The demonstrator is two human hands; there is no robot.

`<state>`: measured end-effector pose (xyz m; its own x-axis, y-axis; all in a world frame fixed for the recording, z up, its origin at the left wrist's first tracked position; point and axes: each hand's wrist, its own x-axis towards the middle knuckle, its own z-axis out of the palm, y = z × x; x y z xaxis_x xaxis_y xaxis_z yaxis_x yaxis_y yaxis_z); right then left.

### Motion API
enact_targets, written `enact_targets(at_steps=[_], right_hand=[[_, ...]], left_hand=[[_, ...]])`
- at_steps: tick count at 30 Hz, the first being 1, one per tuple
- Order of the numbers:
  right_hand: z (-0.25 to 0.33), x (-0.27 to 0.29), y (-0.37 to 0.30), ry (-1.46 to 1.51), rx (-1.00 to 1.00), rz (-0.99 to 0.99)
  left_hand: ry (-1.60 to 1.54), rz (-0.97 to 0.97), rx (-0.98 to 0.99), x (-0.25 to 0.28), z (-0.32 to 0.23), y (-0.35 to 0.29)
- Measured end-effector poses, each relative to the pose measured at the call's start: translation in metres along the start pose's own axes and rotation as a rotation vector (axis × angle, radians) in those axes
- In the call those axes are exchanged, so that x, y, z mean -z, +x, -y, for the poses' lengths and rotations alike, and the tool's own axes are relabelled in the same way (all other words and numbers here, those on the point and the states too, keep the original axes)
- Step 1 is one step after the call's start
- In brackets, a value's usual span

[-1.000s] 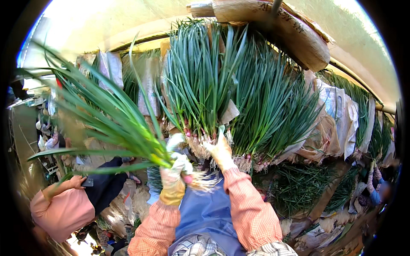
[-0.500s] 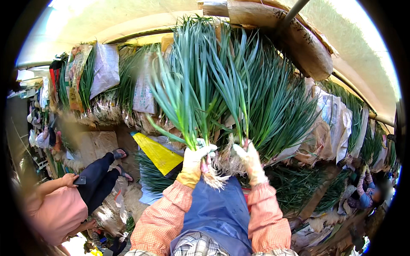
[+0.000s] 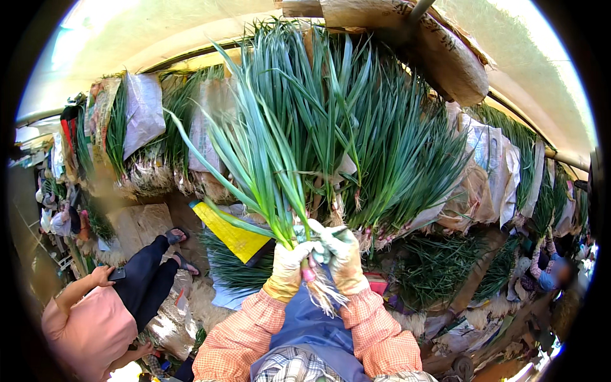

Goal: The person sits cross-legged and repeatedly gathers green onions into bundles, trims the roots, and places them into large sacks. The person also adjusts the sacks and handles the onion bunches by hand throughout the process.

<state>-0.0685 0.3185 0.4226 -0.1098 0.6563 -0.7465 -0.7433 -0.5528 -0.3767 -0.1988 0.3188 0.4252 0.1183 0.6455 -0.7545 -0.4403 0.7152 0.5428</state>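
Note:
Gloved in pale, stained work gloves, my left hand (image 3: 287, 267) is closed round the stem ends of a bunch of green garlic (image 3: 267, 184), above my blue apron (image 3: 302, 321). Its long flat leaves fan up and away from me. The reddish bulbs and white roots (image 3: 323, 294) hang out below the grip. Pressed against the left hand, my right hand (image 3: 342, 251) has its fingers closed on the same stems; its fingertips are partly hidden. Just beyond both hands, a dense heap of green garlic (image 3: 394, 153) lies with its root ends toward me.
More green garlic (image 3: 439, 274) lies low on the right. A yellow sheet (image 3: 232, 232) slants at the left. Plastic sacks (image 3: 145, 111) cover bundles along the rack. A person in a pink top (image 3: 95, 325) holds a phone at the left; another person (image 3: 550, 270) is at the far right.
My right hand has moved left from the heap to join the left hand at the bunch. The bunch in my left hand now spreads further left.

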Motion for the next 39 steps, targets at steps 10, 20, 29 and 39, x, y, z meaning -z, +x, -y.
enact_targets(at_steps=[10, 20, 29, 39], right_hand=[[0.049, 0.056, 0.008, 0.162, 0.5, -0.276], [0.008, 0.076, 0.071, -0.613, 0.64, -0.44], [0.001, 0.087, 0.005, -1.105, 0.294, 0.116], [0.005, 0.048, 0.069, -0.768, 0.121, 0.011]], left_hand=[[0.07, -0.054, -0.091, -0.003, -0.022, 0.021], [0.044, 0.023, 0.013, 0.018, -0.008, 0.037], [0.02, 0.002, 0.188, -0.02, 0.011, 0.034], [0.137, 0.022, 0.093, -0.004, 0.027, 0.035]])
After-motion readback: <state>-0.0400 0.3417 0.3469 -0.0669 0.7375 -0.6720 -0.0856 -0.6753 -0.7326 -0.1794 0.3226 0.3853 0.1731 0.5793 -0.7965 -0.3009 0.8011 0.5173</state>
